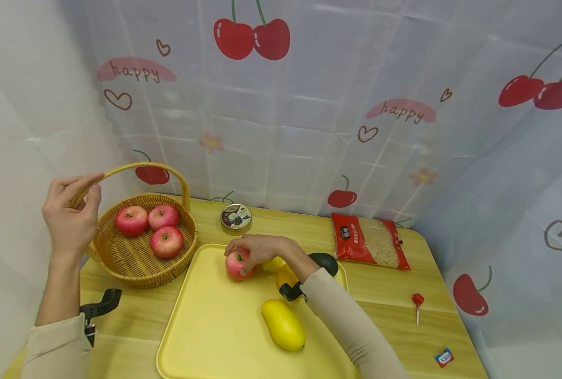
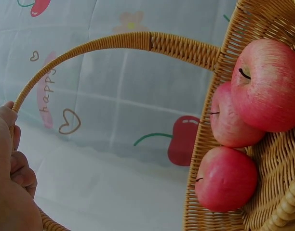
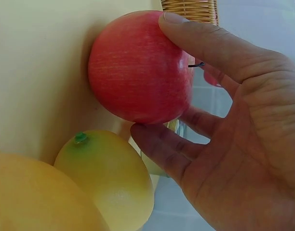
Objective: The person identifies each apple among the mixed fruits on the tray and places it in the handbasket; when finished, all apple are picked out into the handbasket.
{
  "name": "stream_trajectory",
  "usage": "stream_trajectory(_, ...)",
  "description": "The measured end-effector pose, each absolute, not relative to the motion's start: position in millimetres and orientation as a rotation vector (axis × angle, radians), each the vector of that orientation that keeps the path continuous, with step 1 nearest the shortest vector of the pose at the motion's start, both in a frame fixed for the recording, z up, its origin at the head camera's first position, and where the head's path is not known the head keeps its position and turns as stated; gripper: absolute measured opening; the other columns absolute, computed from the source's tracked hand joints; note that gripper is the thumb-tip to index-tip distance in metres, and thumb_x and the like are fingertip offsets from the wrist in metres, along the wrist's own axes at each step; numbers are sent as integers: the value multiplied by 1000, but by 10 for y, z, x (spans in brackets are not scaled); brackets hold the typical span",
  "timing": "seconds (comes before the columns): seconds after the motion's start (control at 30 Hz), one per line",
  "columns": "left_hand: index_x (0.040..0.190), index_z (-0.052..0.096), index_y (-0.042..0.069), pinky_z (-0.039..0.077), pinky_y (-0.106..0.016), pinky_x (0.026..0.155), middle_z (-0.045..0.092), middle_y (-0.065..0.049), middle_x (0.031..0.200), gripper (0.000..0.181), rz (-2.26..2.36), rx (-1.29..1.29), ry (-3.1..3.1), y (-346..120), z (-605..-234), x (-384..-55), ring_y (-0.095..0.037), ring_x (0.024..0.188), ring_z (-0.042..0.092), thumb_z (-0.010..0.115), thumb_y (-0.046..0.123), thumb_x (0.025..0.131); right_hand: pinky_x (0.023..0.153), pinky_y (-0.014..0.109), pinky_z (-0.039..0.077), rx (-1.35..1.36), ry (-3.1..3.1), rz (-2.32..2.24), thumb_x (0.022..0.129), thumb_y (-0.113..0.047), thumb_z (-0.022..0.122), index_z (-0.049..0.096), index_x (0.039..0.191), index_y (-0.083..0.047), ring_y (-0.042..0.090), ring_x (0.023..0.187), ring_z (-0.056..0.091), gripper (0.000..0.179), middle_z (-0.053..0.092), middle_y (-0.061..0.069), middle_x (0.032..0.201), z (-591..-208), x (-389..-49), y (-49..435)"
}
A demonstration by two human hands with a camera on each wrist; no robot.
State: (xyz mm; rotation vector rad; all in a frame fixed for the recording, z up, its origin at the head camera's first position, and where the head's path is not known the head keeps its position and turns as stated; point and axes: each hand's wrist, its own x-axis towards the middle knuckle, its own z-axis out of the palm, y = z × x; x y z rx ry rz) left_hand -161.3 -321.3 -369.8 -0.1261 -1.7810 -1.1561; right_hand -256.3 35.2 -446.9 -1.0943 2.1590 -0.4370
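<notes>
My left hand grips the arched handle of a wicker basket on the left of the table. Three red apples lie inside; in the left wrist view they sit close together, the nearest apple at the upper right. Over the yellow tray's far side, my right hand holds a red apple, thumb on one side and fingers on the other, as the right wrist view shows. Beside those fingers is a lemon with a green tip. A yellow mango lies nearer on the tray.
An orange-yellow fruit and a dark green avocado are partly behind my right forearm. A round tin stands behind the tray. To the right lie a red food packet, a lollipop and a small wrapped sweet.
</notes>
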Motion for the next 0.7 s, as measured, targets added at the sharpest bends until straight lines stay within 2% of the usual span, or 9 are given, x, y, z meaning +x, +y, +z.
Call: stream_trajectory(0.7,110,74,-8,41,-4,65,53,18,102,22,-1143,-111,-1794,-3199,-3685,-1602,0,93,50,61,-1,95,104,26,41,-1093,2146,-478,87,-28,80,55,137,-30,11,118,47,56,49,-3,137,-4505,-2557,371)
